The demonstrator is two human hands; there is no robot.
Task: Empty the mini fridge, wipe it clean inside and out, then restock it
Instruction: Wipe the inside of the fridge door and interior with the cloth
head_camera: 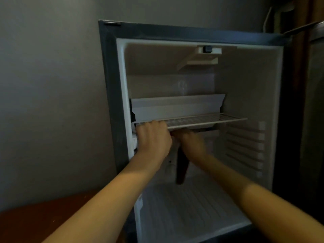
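The mini fridge (109, 81) stands open in front of me, its white inside holding no food or drinks. A white wire shelf (206, 119) sits tilted at mid height, its left front corner forward. My left hand (154, 135) grips the shelf's front left edge, fingers curled over the wire. My right hand (191, 142) reaches under the shelf just right of the left hand; its fingers are hidden beneath the wire. Behind the shelf lies a white drip tray (175, 106). A dark object (181, 169) hangs below my right hand; I cannot tell what it is.
The thermostat housing (206, 53) hangs from the fridge ceiling. Shelf rails (245, 146) line the right inner wall. The open door (315, 102) stands at the right edge. A grey wall is on the left, with a reddish wooden surface (43, 216) at the lower left.
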